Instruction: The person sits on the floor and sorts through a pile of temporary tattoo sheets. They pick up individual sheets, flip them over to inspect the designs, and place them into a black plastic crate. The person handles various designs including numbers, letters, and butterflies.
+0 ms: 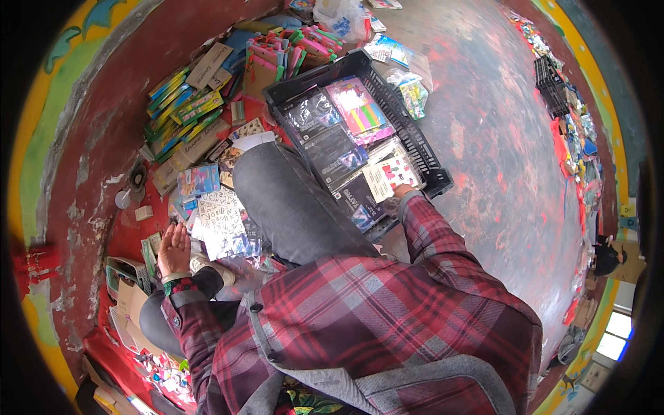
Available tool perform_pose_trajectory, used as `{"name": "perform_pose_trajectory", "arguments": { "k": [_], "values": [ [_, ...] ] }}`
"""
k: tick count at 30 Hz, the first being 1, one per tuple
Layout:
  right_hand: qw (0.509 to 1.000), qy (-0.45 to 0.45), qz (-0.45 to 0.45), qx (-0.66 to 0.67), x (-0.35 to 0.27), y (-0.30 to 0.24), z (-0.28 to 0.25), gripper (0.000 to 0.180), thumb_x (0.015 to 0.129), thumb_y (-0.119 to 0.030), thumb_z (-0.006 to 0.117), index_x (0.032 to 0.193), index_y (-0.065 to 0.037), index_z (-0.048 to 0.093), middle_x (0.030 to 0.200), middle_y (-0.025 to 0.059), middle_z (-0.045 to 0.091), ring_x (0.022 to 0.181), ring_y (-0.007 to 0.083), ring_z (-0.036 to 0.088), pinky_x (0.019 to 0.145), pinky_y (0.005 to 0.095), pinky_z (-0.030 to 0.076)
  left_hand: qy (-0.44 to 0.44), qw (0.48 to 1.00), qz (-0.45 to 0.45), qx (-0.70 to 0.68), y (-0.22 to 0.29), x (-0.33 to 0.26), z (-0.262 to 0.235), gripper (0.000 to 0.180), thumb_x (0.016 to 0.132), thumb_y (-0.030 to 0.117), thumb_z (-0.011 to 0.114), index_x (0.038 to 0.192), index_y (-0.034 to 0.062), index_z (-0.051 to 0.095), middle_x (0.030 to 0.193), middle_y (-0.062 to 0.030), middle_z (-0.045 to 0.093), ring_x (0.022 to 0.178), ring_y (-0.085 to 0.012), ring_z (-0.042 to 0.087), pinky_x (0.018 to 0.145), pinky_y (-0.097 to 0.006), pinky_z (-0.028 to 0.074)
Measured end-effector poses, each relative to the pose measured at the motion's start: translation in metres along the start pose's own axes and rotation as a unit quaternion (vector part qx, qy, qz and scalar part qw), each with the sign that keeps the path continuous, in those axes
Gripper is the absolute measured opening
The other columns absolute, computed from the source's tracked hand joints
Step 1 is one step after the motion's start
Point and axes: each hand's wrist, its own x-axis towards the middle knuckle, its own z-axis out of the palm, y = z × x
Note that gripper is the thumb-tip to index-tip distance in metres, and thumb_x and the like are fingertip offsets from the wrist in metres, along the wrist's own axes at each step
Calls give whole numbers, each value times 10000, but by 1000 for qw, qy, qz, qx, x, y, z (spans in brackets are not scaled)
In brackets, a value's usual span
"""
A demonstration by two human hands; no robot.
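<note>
Red-and-white printed card [384, 177] (right hand's [400, 197])

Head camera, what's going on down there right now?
A person in a red plaid shirt sits on the floor among stacks of colourful packets. The right hand reaches into a black plastic crate and touches a white card packet at its near end. The left hand is open, holding nothing, hovering over a sheet of letter stickers beside the grey-trousered knee.
</note>
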Motion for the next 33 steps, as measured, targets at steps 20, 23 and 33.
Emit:
{"name": "perform_pose_trajectory", "arguments": {
  "k": [20,23,33],
  "values": [
    [802,-183,37,-567,-60,-124,46,439,772,-129,564,1204,-66,520,1145,214,564,1036,344,576,872,398,470,48,998,-19,36,-1,-3,-6,325,902,222,491,1174,49,532,1230,-140,544,1128,-254,516,932,-367,414],
    [875,-36,23,-482,-53,-140,50,493,863,-159,454,1352,-145,394,1116,255,574,1043,368,574,871,432,468,74,996,-13,42,-3,-4,-2,327,905,225,478,1175,49,532,1237,-142,539,1132,-263,511,924,-371,413],
    [855,-98,35,-507,-7,-180,53,795,798,-135,604,1446,-177,148,1218,200,540,1089,328,554,893,398,449,76,996,-29,24,-2,-9,-9,324,910,195,458,1174,21,526,1205,-155,552,1128,-271,508,944,-375,408]
  ]
}}
